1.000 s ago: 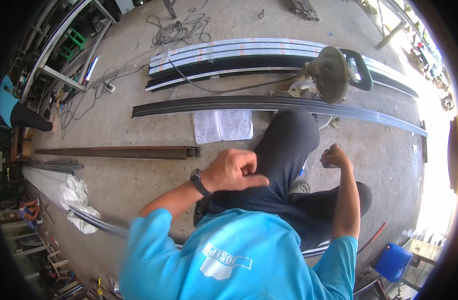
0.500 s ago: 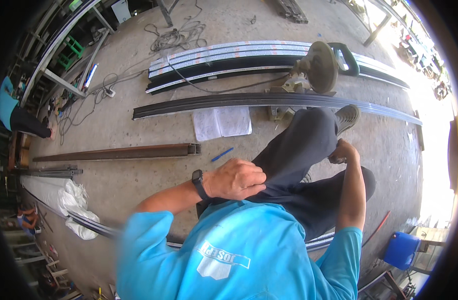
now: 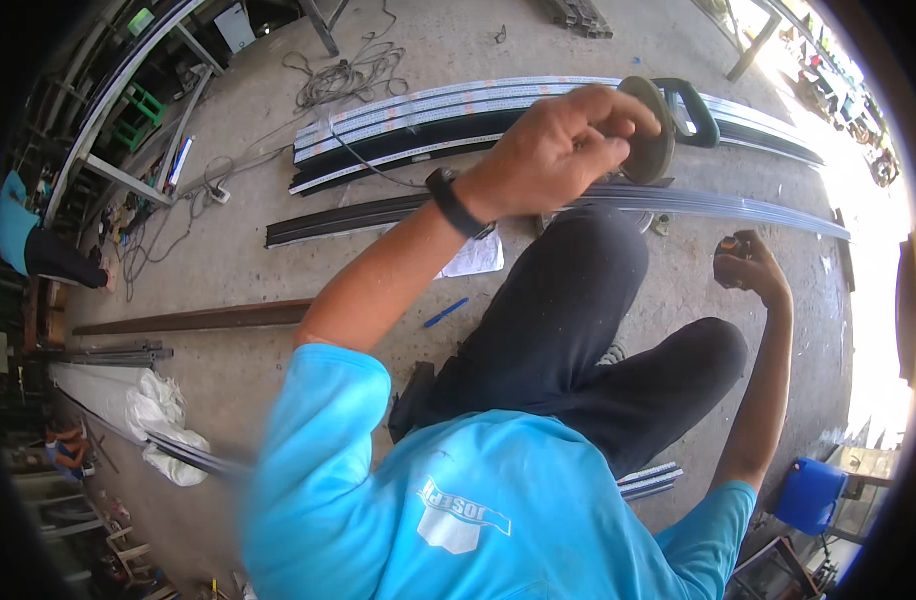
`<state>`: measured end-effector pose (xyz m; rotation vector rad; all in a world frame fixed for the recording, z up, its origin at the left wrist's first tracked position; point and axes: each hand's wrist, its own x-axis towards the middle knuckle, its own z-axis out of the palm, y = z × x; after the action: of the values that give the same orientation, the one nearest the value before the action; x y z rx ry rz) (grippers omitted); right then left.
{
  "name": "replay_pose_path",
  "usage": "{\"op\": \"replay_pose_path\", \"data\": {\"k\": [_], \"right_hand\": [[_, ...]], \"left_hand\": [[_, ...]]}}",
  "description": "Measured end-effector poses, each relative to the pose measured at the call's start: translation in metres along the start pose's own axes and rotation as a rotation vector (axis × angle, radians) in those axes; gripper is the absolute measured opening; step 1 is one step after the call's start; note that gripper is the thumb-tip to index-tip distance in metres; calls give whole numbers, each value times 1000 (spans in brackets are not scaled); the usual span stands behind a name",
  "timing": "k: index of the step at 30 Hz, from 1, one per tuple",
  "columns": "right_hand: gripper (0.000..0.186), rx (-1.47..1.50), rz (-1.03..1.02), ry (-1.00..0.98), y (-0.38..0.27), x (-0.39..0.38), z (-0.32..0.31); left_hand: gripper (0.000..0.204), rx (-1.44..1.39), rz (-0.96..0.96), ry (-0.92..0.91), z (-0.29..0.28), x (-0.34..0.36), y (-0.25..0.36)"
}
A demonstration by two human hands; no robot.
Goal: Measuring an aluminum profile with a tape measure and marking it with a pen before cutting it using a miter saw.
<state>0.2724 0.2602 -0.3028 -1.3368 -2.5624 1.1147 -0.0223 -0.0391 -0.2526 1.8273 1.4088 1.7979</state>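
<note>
My left hand (image 3: pixel 568 150), below a black wristwatch, is raised in front of the cut-off saw (image 3: pixel 651 155) with its fingers loosely bent and apart, nothing visible in them; whether it touches the saw I cannot tell. My right hand (image 3: pixel 753 268) is closed round a small dark object (image 3: pixel 728 258) with orange on it, right of my bent knee. Long dark and silver profiles (image 3: pixel 738 210) lie across the floor beyond my legs. A notebook (image 3: pixel 473 258) is mostly hidden by my left arm, and a blue pen (image 3: pixel 446 312) lies on the floor nearby.
Wrapped profile bundles (image 3: pixel 398 110), coiled cables (image 3: pixel 343 80) and a brown steel bar (image 3: pixel 188 320) lie around me. Metal racks (image 3: pixel 128 175) line the left. People (image 3: pixel 23 225) work at the far left. A blue container (image 3: pixel 808 495) stands lower right, near a white bag-free bright edge.
My left hand has risen from over my thigh toward the saw, now covering part of the notebook with the arm. My right hand has moved outward to the right of my knee.
</note>
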Motion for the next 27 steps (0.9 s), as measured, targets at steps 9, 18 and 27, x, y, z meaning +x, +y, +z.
{"op": "replay_pose_path", "data": {"k": [9, 18, 27], "right_hand": [[83, 473, -690, -55, -156, -9, 86], [58, 747, -507, -247, -148, 16, 114], [71, 809, -533, -178, -149, 25, 157]], "left_hand": [[81, -726, -784, -177, 57, 26, -76], [55, 242, -403, -262, -1, 4, -97], [62, -281, -539, -115, 26, 17, -101]]}}
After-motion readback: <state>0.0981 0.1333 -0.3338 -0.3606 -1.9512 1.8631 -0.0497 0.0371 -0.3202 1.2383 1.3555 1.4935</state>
